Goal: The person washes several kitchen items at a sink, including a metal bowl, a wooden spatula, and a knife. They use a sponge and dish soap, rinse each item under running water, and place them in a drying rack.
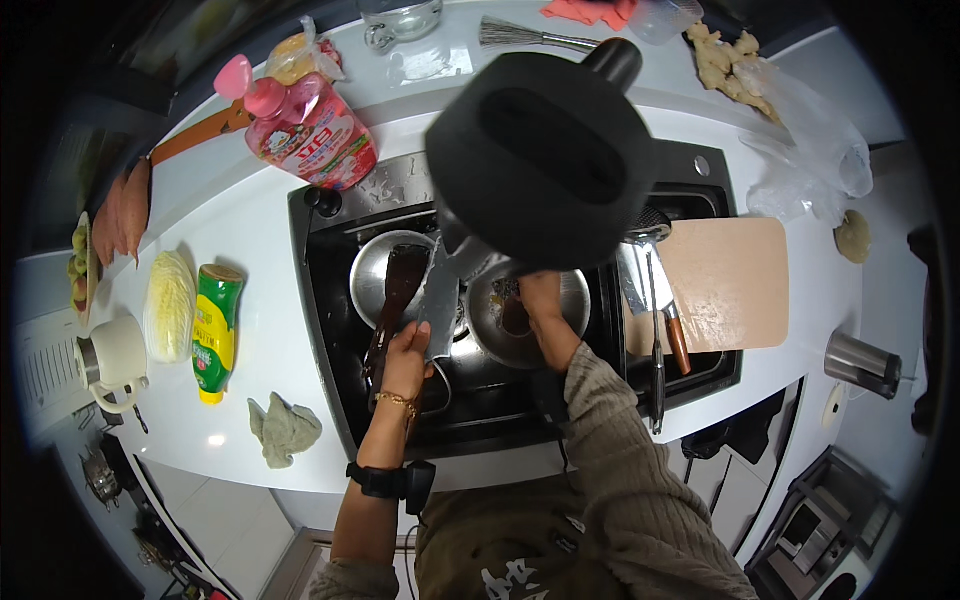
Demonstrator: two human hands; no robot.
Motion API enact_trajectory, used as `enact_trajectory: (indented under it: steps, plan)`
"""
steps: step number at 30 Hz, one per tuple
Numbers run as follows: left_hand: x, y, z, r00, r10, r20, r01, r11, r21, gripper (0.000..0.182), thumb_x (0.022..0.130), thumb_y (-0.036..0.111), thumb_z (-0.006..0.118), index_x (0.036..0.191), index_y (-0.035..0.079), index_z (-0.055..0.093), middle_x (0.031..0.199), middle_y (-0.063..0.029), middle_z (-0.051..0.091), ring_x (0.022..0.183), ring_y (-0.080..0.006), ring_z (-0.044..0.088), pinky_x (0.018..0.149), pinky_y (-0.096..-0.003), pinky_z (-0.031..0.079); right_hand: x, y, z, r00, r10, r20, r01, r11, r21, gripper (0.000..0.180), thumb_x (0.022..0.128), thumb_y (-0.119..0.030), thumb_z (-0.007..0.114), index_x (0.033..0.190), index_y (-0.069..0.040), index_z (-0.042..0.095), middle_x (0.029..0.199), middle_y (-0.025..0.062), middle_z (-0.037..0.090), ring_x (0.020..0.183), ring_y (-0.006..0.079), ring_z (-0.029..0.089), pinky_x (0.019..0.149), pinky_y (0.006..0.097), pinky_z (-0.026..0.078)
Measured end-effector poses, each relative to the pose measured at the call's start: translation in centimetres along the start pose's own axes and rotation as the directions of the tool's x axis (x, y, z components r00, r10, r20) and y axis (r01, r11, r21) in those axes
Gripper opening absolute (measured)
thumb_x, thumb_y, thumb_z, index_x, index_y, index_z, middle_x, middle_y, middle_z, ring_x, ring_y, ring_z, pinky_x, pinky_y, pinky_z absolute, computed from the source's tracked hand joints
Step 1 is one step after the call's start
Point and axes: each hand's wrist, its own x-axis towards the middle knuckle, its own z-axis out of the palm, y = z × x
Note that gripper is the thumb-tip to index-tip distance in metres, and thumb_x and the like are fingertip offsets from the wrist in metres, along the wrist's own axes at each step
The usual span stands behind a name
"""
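Note:
My left hand point(407, 365) grips a kitchen cleaver point(439, 304), its wet blade pointing up the view over the sink. Left of the blade, a dark brown flat object point(403, 281) lies over a steel bowl point(366, 274). Within a second steel bowl point(568, 326) are small food scraps. My right hand point(544, 300) is over that bowl, just below the large black faucet point(540, 157); its fingertips are hidden, so I cannot tell if it holds anything. The faucet covers much of the sink's point(330, 360) upper part.
Right of the bowls, a second cleaver point(677, 341) and a long-handled utensil point(658, 375) rest by a cutting board point(731, 285). On the left counter are a napa cabbage point(169, 307), a green-yellow bottle point(216, 330) and a cloth point(283, 431). A pink detergent bottle point(315, 135) stands behind the sink.

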Motion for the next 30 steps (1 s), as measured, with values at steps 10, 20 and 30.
enact_trajectory:
  steps: [10,20,30]
  plan:
    - [0.0,0.3,1.2,0.990,0.139,-0.038,-0.126,0.965,0.229,0.034,0.102,0.036,0.053,0.105,0.004,0.066,0.062,-0.0027,0.056,0.050,-0.0107,0.051,0.047,-0.0269,0.041,-4.0,-1.2,0.1,0.903,0.345,0.255,-0.395,0.902,0.177,0.036,0.094,-0.028,0.052,0.123,-0.008,0.060,0.105,0.0041,0.065,0.088,0.0152,0.064,0.068,0.0311,0.047]
    - [1.4,-2.8,1.3,0.954,0.298,-0.034,-0.244,0.838,0.488,0.041,0.102,0.039,0.052,0.112,0.001,0.064,0.068,-0.0150,0.063,0.057,-0.0224,0.060,0.059,-0.0383,0.048,-6.5,0.3,2.8,0.954,0.066,0.293,-0.152,0.947,0.283,0.025,0.088,-0.018,0.074,0.105,-0.001,0.067,0.091,0.0036,0.069,0.079,0.0110,0.063,0.069,0.0282,0.051]
    - [-2.2,-0.8,-0.1,0.994,0.102,-0.049,-0.075,0.919,0.387,0.035,0.101,0.035,0.054,0.103,0.002,0.066,0.058,-0.0029,0.053,0.044,-0.0111,0.049,0.042,-0.0289,0.037,-1.0,-0.7,-1.0,0.966,0.138,0.219,-0.159,0.984,0.080,0.042,0.092,-0.023,0.069,0.125,-0.001,0.057,0.108,0.0092,0.067,0.093,0.0194,0.066,0.076,0.0369,0.050]
